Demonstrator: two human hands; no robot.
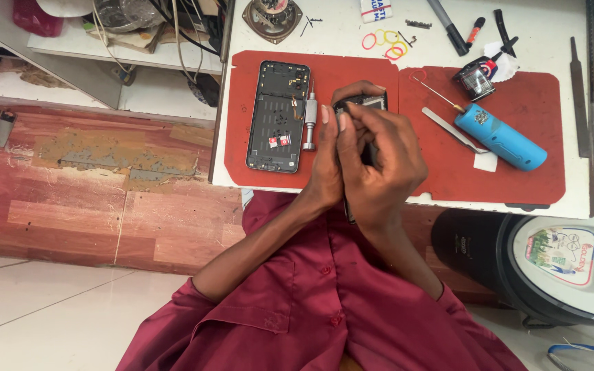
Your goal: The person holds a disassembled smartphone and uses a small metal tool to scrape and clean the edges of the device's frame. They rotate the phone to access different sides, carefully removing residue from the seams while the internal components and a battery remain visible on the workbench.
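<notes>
Both the left hand and the right hand close their fingers around a small dark phone part above the red mat, at 3 o'clock from the opened phone and the screwdriver, so I judge a slipping grip could drop it on them.

Bare red mat lies open toward the tabletop's near edge; the opened phone and upright screwdriver crowd the left, the blue tool the right.

Both hands mostly hide a dark part, perhaps a phone.
</notes>
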